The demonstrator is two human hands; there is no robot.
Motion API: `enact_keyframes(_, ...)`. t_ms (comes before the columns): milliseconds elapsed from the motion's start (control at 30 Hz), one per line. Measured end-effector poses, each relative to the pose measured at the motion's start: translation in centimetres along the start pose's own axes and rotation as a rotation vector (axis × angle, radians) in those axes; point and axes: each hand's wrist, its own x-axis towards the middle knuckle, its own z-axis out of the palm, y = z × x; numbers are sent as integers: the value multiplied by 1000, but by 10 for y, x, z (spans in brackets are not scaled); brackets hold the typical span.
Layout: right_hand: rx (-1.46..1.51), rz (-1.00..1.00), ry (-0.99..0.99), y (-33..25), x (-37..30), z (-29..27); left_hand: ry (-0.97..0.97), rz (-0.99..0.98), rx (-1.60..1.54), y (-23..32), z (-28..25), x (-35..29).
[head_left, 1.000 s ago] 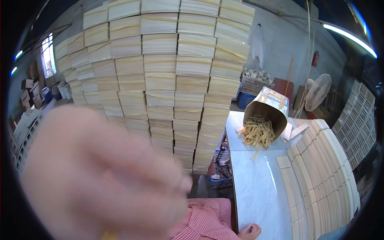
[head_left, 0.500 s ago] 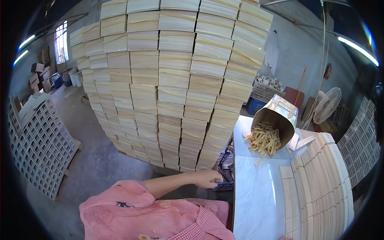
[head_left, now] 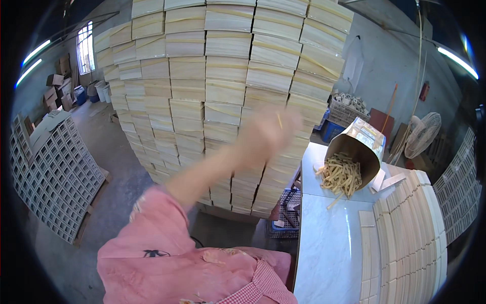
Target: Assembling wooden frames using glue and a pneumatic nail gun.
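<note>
1. Holds the left hand (head_left: 273, 133) up in front of the tall stack (head_left: 187, 83) of pale, banded bundles, over its right-hand part; contrasts with half a second ago, low beside the table (head_left: 324, 248) and over the blue crate (head_left: 283, 230).
2. Looks bunched but badly blurred; cannot tell whether clamped on anything, nor whether touching the stack or merely in front of it.
3. Shows a thin yellow streak (head_left: 280, 120) on the blurred hand; cannot tell whether a ring or a band.
4. Slants the bare forearm (head_left: 217, 169) steeply upward from the pink sleeve (head_left: 157, 218), instead of nearly level as half a second ago.
5. Keeps the right hand out of view, unlike a second ago, at the near part of the table; cannot tell its grip, nor whether apart from the left or together with it.
6. Leaves the stack standing to the left of the table, rows apparently unchanged, only slightly shifted rightward in view.
7. Likewise finds the box (head_left: 367, 133) tipped on its side on the table, mouth toward the near side, with pale strips (head_left: 340, 175) spilling out in the same heap.
8. Shows the long pale slats (head_left: 410, 238) still packed along the table's right side, beside a row of flat pale pieces (head_left: 367, 253).
</note>
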Motion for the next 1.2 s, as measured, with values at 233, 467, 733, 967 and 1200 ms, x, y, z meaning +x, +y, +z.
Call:
enact_keyframes(233,-24,62,-244,-15,-30,-33,-805,-574,680,-131,-97,181)
enact_keyframes(467,-55,26,-251,-15,-25,-28,-794,-664,78,-179,-86,191)
enact_keyframes(733,-93,-6,-237,-16,-25,-26,-682,-416,118,-161,-81,200)
enact_keyframes(967,-58,21,-247,-28,-20,-37,-562,-53,574,-141,-101,218)
enact_keyframes(1200,-70,-82,-158,6,-30,-26,-668,-656,-175,-209,-62,177)
